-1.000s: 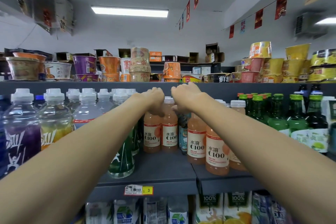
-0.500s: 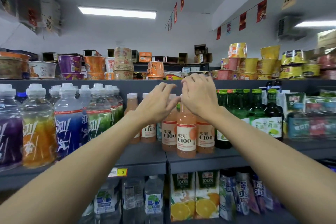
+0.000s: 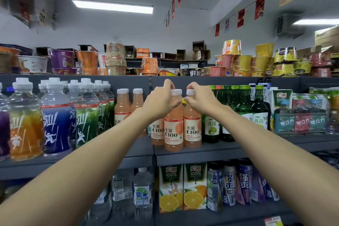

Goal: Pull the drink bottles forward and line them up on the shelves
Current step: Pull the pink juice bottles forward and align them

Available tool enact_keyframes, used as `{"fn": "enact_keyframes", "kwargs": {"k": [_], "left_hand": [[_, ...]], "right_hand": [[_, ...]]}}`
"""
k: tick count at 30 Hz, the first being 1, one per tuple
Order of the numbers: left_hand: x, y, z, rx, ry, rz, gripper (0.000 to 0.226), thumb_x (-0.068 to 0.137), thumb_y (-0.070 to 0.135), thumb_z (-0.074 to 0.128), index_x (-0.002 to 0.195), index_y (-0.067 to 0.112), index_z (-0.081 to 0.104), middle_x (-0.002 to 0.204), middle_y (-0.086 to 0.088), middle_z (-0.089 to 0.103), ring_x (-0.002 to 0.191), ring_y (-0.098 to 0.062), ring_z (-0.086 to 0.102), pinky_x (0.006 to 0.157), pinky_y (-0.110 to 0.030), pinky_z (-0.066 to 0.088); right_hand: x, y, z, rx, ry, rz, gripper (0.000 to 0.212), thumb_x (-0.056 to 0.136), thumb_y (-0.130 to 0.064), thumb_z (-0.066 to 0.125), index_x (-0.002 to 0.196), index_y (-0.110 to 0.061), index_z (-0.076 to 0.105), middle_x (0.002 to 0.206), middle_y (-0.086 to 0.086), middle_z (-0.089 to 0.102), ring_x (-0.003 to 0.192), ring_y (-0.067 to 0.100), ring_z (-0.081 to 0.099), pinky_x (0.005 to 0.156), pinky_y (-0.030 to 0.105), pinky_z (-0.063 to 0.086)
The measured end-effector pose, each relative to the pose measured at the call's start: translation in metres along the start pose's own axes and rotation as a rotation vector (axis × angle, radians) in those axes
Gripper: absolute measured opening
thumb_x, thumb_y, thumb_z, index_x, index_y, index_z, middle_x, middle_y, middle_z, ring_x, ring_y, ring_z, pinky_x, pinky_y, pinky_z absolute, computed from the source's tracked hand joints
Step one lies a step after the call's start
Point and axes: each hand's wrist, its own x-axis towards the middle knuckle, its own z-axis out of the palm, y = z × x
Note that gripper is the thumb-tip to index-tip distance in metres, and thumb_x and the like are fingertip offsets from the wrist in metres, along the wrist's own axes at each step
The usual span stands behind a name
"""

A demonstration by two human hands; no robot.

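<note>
Since both grips sit way up at the caps, the head view makes me think tipping is the real risk. The two C100 bottles [image 3: 173, 124] stand just left of the green glass bottles [image 3: 227, 112], close to the front edge of the shelf [image 3: 220, 150]. A hard tug could send one over the edge or bump the glass. The left hand [image 3: 161, 101] is curled around the front bottle's neck and cap. The right hand [image 3: 200, 101] pinches the cap of the one nearest the green glass bottles.

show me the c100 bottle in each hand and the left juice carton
left-hand C100 bottle [image 3: 173, 131]: head view, front label
right-hand C100 bottle [image 3: 192, 130]: head view, front label
left juice carton [image 3: 171, 176]: head view, front face
</note>
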Motion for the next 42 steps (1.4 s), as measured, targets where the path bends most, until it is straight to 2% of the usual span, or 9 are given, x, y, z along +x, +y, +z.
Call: {"fn": "enact_keyframes", "kwargs": {"k": [3,9,13,17,20,24,27,33,42], "left_hand": [[0.001,0.001,-0.001,-0.068,-0.022,-0.034,0.045,0.091,0.037,0.069,0.124,0.016,0.046,0.099,-0.006,0.063,0.086,-0.024,0.061,0.074,-0.037,0.051],[0.001,-0.025,-0.039,-0.062,-0.088,0.018,0.057,0.087,0.046,0.073,0.132,0.015,0.059,0.119,-0.002,0.066,0.108,-0.019,0.061,0.084,-0.027,0.046],[-0.007,-0.055,-0.072,0.000,-0.160,0.007,0.040,0.083,0.054,0.072,0.106,0.022,0.072,0.089,0.012,0.068,0.085,-0.009,0.064,0.069,-0.027,0.050],[-0.014,-0.087,-0.099,0.074,-0.184,-0.033,0.048,0.079,0.057,0.075,0.113,0.024,0.069,0.088,0.017,0.060,0.078,0.000,0.056,0.060,-0.017,0.039],[-0.015,-0.108,-0.110,0.143,-0.200,-0.066,0.050,0.080,0.056,0.075,0.115,0.021,0.068,0.093,0.011,0.061,0.082,-0.006,0.055,0.059,-0.019,0.037],[-0.017,-0.123,-0.118,0.227,-0.245,-0.046,0.053,0.080,0.057,0.074,0.109,0.014,0.065,0.103,-0.003,0.067,0.084,-0.013,0.053,0.059,-0.021,0.037],[-0.017,-0.126,-0.122,0.305,-0.298,-0.008,0.049,0.078,0.061,0.072,0.096,0.017,0.059,0.102,-0.007,0.066,0.086,-0.018,0.055,0.068,-0.029,0.043],[-0.019,-0.124,-0.120,0.842,-0.291,0.304,0.099,0.060,0.093,0.050,0.122,0.016,0.058,0.120,-0.003,0.057,0.112,-0.023,0.048,0.096,-0.039,0.037],[-0.020,-0.130,-0.109,0.880,-0.272,0.317,0.105,0.051,0.088,0.068,0.120,0.010,0.052,0.113,-0.003,0.056,0.104,-0.023,0.047,0.093,-0.037,0.037]], "right_hand": [[-0.001,-0.006,-0.004,0.056,0.021,-0.001,0.037,0.093,-0.032,0.069,0.126,-0.022,0.058,0.116,0.007,0.066,0.105,0.026,0.060,0.085,0.036,0.050],[-0.007,-0.032,-0.013,0.098,0.023,-0.065,0.041,0.092,-0.034,0.071,0.130,-0.020,0.064,0.126,0.005,0.066,0.109,0.022,0.061,0.090,0.033,0.050],[-0.009,-0.070,-0.006,0.108,-0.004,-0.114,0.043,0.091,-0.040,0.071,0.129,-0.021,0.067,0.127,0.005,0.065,0.114,0.024,0.060,0.096,0.039,0.051],[-0.003,-0.114,0.010,0.149,-0.010,-0.122,0.041,0.090,-0.041,0.073,0.124,-0.019,0.069,0.125,0.004,0.066,0.115,0.024,0.060,0.094,0.040,0.051],[0.002,-0.136,0.028,0.138,-0.019,-0.131,0.042,0.091,-0.039,0.072,0.126,-0.018,0.068,0.125,0.002,0.067,0.115,0.023,0.060,0.087,0.033,0.048],[0.011,-0.151,0.053,0.146,-0.039,-0.092,0.048,0.090,-0.041,0.073,0.132,-0.020,0.063,0.132,0.005,0.064,0.120,0.024,0.059,0.098,0.038,0.049],[0.017,-0.153,0.064,0.131,-0.054,-0.073,0.053,0.090,-0.043,0.073,0.136,-0.020,0.060,0.135,0.006,0.062,0.121,0.024,0.058,0.088,0.029,0.041],[0.014,-0.150,0.062,-0.135,-0.122,-0.213,0.068,0.088,-0.052,0.071,0.142,-0.016,0.051,0.134,0.010,0.059,0.125,0.027,0.053,0.094,0.035,0.044],[0.016,-0.152,0.058,-0.618,-0.130,-0.467,0.113,0.057,-0.080,0.077,0.139,-0.009,0.044,0.126,0.006,0.051,0.115,0.024,0.049,0.100,0.035,0.042]]}}
